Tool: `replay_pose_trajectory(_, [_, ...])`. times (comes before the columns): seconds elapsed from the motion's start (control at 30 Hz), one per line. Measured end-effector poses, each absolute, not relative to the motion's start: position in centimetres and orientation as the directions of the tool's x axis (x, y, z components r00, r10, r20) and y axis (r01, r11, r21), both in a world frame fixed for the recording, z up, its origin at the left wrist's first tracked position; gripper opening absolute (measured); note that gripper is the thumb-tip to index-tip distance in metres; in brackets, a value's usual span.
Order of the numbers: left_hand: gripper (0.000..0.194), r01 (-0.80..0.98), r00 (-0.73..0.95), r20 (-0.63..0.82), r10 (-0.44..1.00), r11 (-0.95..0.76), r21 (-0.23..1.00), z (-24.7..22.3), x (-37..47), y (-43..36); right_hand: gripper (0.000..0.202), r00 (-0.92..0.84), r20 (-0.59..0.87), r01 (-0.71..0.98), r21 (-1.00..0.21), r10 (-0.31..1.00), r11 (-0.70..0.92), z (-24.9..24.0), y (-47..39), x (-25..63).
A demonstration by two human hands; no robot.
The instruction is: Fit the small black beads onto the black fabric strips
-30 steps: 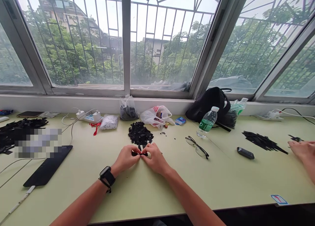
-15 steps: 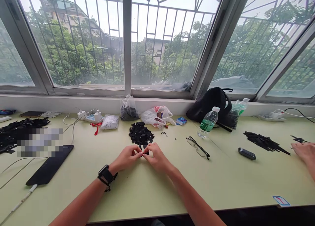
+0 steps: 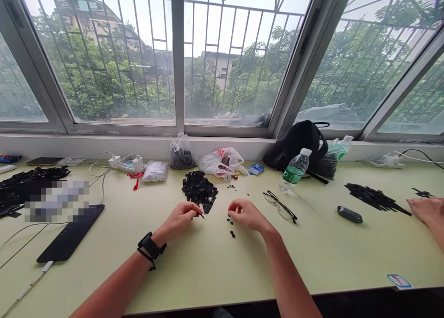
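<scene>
My left hand (image 3: 182,220), with a black watch on its wrist, is closed on a small black piece (image 3: 200,215) whose tip sticks out past the fingers. Just beyond it lies a pile of black pieces (image 3: 199,188). To the right, my right hand (image 3: 247,214) has its thumb and finger pinched low over the table beside several small black rings (image 3: 231,223); whatever is between the fingertips is too small to make out. A joined pair of small black parts (image 3: 232,234) lies nearer me. More tiny rings (image 3: 231,186) are scattered farther back.
Glasses (image 3: 280,207), a water bottle (image 3: 295,171) and a black case (image 3: 349,215) are on the right. Plastic bags (image 3: 222,163) line the window side. A tablet (image 3: 71,235) with cables lies left. Another person's hand (image 3: 425,212) is at the far right, near black strips (image 3: 378,198).
My hands were together at the pile's near edge. My right hand has moved right, uncovering the small rings there. My left hand has stayed nearly in place with the black piece.
</scene>
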State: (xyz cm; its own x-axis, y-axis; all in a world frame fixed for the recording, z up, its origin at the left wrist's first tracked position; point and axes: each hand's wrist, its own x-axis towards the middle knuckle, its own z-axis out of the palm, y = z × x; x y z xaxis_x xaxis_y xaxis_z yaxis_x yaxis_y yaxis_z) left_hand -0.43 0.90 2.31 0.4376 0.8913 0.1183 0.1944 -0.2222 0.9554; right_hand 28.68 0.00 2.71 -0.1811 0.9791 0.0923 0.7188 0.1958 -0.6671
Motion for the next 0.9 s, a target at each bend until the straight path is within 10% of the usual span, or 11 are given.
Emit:
replay_pose_trajectory(0.37, [0.028, 0.231, 0.433, 0.136, 0.891, -0.256, 0.939, 3.0, -0.5, 0.0, 0.010, -0.191, 0.055, 0.696, -0.696, 0.980, 0.175, 1.7, 0.1, 28.4])
replay_pose_trajectory(0.9, [0.023, 0.060, 0.438, 0.140, 0.888, -0.184, 0.981, 1.9, -0.3, 0.6, 0.014, -0.310, 0.514, 0.487, -0.636, 0.799, 0.598, 2.4, -2.3, 18.0])
